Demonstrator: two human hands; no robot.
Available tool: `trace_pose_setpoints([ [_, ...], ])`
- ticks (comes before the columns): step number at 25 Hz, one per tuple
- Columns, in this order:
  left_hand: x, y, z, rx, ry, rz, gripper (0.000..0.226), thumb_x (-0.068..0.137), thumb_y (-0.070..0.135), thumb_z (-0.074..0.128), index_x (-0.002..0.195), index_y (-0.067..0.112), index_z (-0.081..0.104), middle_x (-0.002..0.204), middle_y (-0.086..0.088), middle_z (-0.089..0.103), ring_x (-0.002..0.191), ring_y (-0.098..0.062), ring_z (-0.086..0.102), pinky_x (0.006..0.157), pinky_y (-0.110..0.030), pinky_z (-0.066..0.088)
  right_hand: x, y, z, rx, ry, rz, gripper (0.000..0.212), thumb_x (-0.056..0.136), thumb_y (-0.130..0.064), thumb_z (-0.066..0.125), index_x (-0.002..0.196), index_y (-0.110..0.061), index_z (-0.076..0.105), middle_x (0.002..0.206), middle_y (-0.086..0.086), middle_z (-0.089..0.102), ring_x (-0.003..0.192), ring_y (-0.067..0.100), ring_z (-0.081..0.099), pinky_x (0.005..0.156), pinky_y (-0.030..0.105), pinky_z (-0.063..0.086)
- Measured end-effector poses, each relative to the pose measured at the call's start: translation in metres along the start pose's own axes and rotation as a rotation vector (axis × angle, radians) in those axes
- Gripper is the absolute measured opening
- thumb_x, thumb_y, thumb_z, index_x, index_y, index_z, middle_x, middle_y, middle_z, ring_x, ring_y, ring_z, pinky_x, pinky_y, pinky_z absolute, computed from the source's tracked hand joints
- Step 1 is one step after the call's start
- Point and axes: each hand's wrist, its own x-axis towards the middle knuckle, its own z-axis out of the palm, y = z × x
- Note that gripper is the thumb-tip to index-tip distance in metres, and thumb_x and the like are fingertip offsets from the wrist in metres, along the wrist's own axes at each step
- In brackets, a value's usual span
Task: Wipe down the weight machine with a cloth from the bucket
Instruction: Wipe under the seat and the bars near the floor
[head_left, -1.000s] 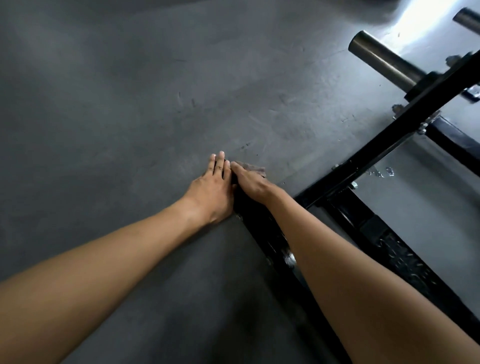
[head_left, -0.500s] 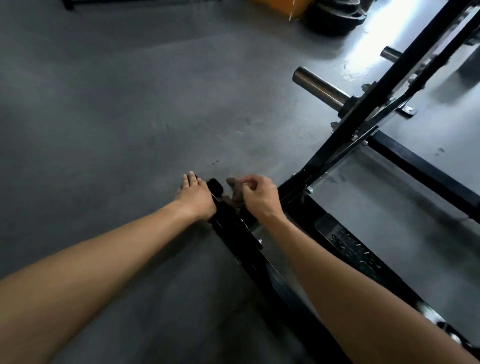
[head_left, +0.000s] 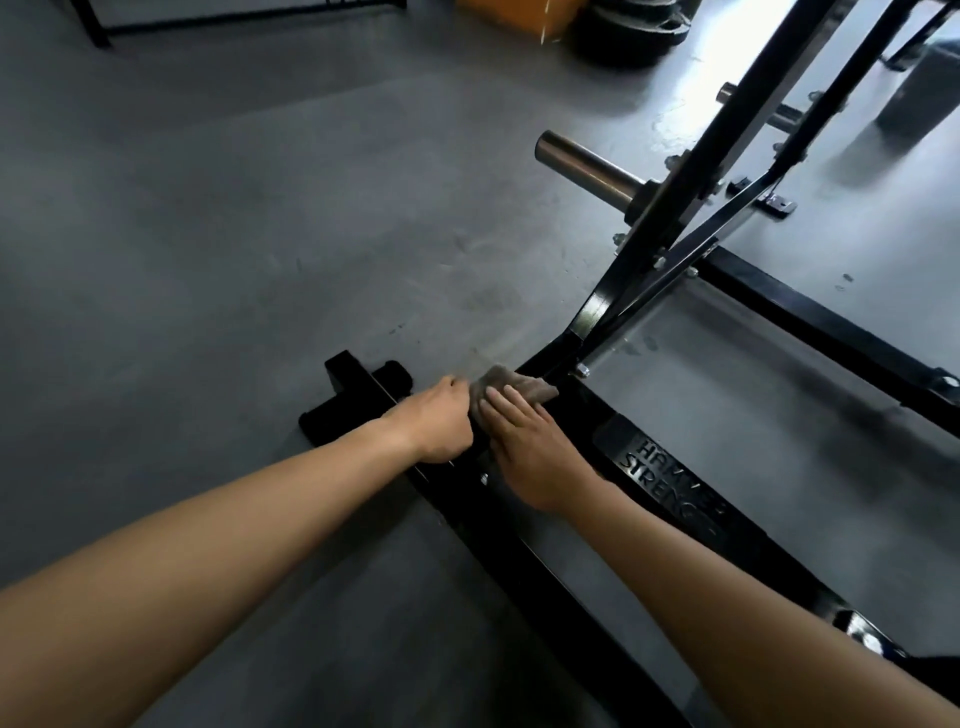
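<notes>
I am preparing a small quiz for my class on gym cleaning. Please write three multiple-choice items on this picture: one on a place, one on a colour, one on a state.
1. Where does the cloth lie?
A. on a chair
B. on the machine's base bar
C. in a sink

2. What colour is the machine's frame?
A. black
B. red
C. white

3. How is the right hand?
A. closed in a fist
B. raised in the air
C. flat, pressing the cloth

Answers: 1 B, the cloth rests on the low black bar; 2 A, its bars are black; 3 C, its fingers lie straight on the cloth.
</notes>
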Motion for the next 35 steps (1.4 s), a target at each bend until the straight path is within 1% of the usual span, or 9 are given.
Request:
trace_pose_setpoints([
  [3, 0.008, 0.011, 0.002, -0.064, 0.014, 0.031, 0.047, 0.095, 0.016, 0.047, 0.141, 0.006, 0.042, 0.145, -0.02, 0.048, 0.133, -0.036, 0.05, 0.11, -0.044, 0.041, 0.003, 0.01, -0.009, -0.145, 0.022, 0.074, 0.056, 0.106, -0.038, 0.031, 0.16, -0.026, 0.033, 0.168, -0.005, 0.028, 0.157, 0.019, 0.018, 0.124, 0.054, 0.019],
  [8, 0.031, 0.038, -0.003, -0.055, 0.008, 0.072, 0.056, 0.095, 0.023, 0.056, 0.146, 0.006, 0.041, 0.147, -0.018, 0.047, 0.135, -0.035, 0.049, 0.109, -0.041, 0.043, 0.025, 0.047, -0.026, -0.103, -0.091, 0.309, 0.057, 0.11, -0.046, 0.018, 0.164, -0.027, 0.016, 0.172, -0.004, 0.012, 0.159, 0.025, 0.0, 0.128, 0.048, 0.005],
  [14, 0.074, 0.073, -0.007, 0.058, 0.036, 0.155, 0.043, 0.09, 0.022, 0.062, 0.131, 0.008, 0.059, 0.131, -0.015, 0.057, 0.122, -0.036, 0.059, 0.097, -0.04, 0.051, 0.028, 0.089, -0.039, -0.251, -0.133, 0.32, 0.073, 0.104, -0.048, 0.034, 0.165, -0.018, 0.007, 0.173, 0.003, 0.006, 0.159, 0.028, -0.005, 0.129, 0.048, 0.001],
  [17, 0.092, 0.098, -0.012, 0.128, 0.077, 0.183, 0.04, 0.089, 0.017, 0.063, 0.127, 0.004, 0.064, 0.125, -0.018, 0.064, 0.116, -0.035, 0.063, 0.095, -0.039, 0.053, 0.035, 0.108, -0.05, -0.366, -0.173, 0.266, 0.074, 0.105, -0.044, 0.039, 0.165, -0.016, 0.006, 0.173, 0.001, 0.003, 0.159, 0.024, -0.008, 0.128, 0.046, -0.005],
  [21, 0.099, 0.114, -0.015, 0.39, 0.067, 0.209, 0.029, 0.092, 0.018, 0.063, 0.118, 0.005, 0.066, 0.114, -0.016, 0.068, 0.105, -0.035, 0.068, 0.077, -0.035, 0.051, 0.05, 0.115, -0.058, -0.518, -0.197, 0.273, 0.068, 0.107, -0.038, 0.036, 0.165, -0.019, 0.007, 0.173, -0.002, -0.002, 0.158, 0.022, -0.012, 0.126, 0.053, -0.011],
  [25, 0.101, 0.108, -0.019, 0.4, 0.014, 0.197, 0.028, 0.092, 0.026, 0.066, 0.114, 0.008, 0.068, 0.112, -0.014, 0.068, 0.102, -0.034, 0.068, 0.07, -0.033, 0.047, 0.074, 0.124, -0.087, -0.594, -0.024, 0.337, 0.063, 0.106, -0.024, 0.033, 0.165, -0.016, 0.011, 0.173, -0.002, -0.002, 0.158, 0.023, -0.013, 0.126, 0.057, -0.004],
  [29, 0.099, 0.098, -0.018, 0.219, -0.088, 0.175, 0.044, 0.096, 0.04, 0.061, 0.13, 0.011, 0.063, 0.128, -0.011, 0.064, 0.114, -0.031, 0.063, 0.086, -0.033, 0.053, 0.079, 0.116, -0.106, -0.406, 0.162, 0.47, 0.053, 0.1, -0.02, 0.047, 0.153, -0.018, 0.045, 0.168, -0.003, 0.026, 0.159, 0.025, 0.003, 0.127, 0.053, 0.002],
  [32, 0.092, 0.082, -0.022, 0.051, -0.084, 0.137, 0.039, 0.096, 0.036, 0.06, 0.127, 0.013, 0.064, 0.129, -0.013, 0.066, 0.118, -0.033, 0.062, 0.089, -0.032, 0.051, 0.062, 0.086, -0.072, -0.018, 0.209, 0.488, 0.043, 0.093, -0.012, 0.051, 0.131, -0.022, 0.067, 0.142, -0.001, 0.06, 0.143, 0.024, 0.04, 0.122, 0.041, 0.025],
  [35, 0.076, 0.068, -0.044, -0.125, 0.061, 0.078, 0.039, 0.097, 0.027, 0.055, 0.133, 0.011, 0.058, 0.13, -0.014, 0.064, 0.119, -0.036, 0.061, 0.097, -0.04, 0.051, 0.055, 0.067, -0.068, 0.631, 0.304, 0.691, 0.034, 0.094, -0.005, 0.047, 0.111, -0.015, 0.074, 0.105, 0.001, 0.074, 0.097, 0.019, 0.065, 0.081, 0.024, 0.049],
])
